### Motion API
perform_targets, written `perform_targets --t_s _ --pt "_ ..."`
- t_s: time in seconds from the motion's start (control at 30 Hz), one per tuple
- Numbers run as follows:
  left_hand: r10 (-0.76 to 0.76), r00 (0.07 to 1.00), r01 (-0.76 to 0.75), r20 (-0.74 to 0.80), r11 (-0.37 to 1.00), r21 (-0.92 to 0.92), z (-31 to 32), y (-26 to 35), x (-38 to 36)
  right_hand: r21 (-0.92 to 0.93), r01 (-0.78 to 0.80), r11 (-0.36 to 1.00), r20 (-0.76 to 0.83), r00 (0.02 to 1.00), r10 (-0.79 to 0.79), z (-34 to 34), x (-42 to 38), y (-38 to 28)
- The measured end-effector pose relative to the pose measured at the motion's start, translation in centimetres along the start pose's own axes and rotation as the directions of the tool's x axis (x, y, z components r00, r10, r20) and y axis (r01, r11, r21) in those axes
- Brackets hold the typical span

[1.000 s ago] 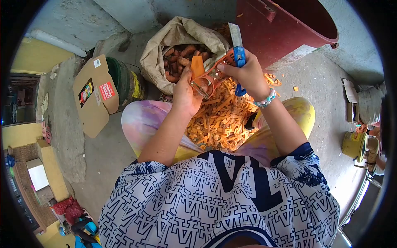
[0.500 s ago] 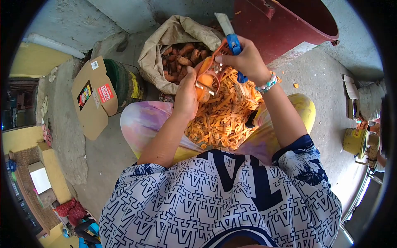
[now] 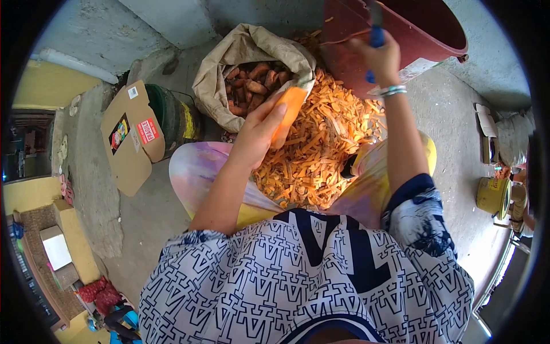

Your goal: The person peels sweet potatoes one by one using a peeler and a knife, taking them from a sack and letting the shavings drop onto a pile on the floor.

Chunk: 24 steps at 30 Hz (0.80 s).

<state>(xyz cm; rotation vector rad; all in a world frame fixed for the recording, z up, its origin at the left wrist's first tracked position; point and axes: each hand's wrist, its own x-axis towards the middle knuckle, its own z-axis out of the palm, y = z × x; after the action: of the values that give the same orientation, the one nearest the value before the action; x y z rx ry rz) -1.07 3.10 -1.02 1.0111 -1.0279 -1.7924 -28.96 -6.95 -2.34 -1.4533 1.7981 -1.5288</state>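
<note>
My left hand point(image 3: 260, 129) is closed around a peeled sweet potato point(image 3: 289, 112), smooth and bright orange, its far end pointing up and right. Up and to the right, my right hand point(image 3: 378, 57) is raised in front of the dark red bin and smeared by motion. It grips a peeler point(image 3: 376, 35) with blue wrapping on the handle; its blade end is too blurred to make out. Orange peelings point(image 3: 321, 155) lie in a big heap between my knees. Beyond my left hand stands an open sack point(image 3: 215, 74) holding unpeeled, reddish-brown sweet potatoes point(image 3: 258, 86).
The large dark red bin point(image 3: 395, 34) leans at the back right. A green bucket point(image 3: 177, 114) stands at the left behind a cardboard piece point(image 3: 133, 137). At the far right are a yellow bucket point(image 3: 491, 194) and part of another person point(image 3: 521, 206).
My right hand has swung away from the sweet potato, up and right with the peeler. My left hand stays near its place, and the sweet potato now shows uncovered, tilted up right.
</note>
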Motion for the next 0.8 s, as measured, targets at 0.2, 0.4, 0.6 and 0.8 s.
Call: perform_targets --t_s 0.2,0.4,0.6,0.8 --pt "0.187 0.982 -0.161 -0.034 0.914 0.372 -0.9 -0.8 0.6 -0.031 0.087 0.996 0.002 0.996 -0.087 -1.2 -1.2 -0.2" --pt "-0.035 0.991 0.006 -0.133 0.977 -0.215 -1.8 -1.5 2.0 0.359 -0.195 0.913 0.247 0.963 0.109 0.6 -6.4 -6.2" --pt "-0.196 0.977 0.116 -0.079 0.81 -0.575 -1.1 -1.1 2.0 0.295 -0.229 0.928 0.498 0.865 0.055 1.9 -9.7 -9.1" --pt "-0.205 0.97 0.241 0.128 0.837 -0.491 -0.8 -1.7 0.8 0.217 -0.206 0.954 0.327 0.936 0.127 2.3 -4.6 -5.2"
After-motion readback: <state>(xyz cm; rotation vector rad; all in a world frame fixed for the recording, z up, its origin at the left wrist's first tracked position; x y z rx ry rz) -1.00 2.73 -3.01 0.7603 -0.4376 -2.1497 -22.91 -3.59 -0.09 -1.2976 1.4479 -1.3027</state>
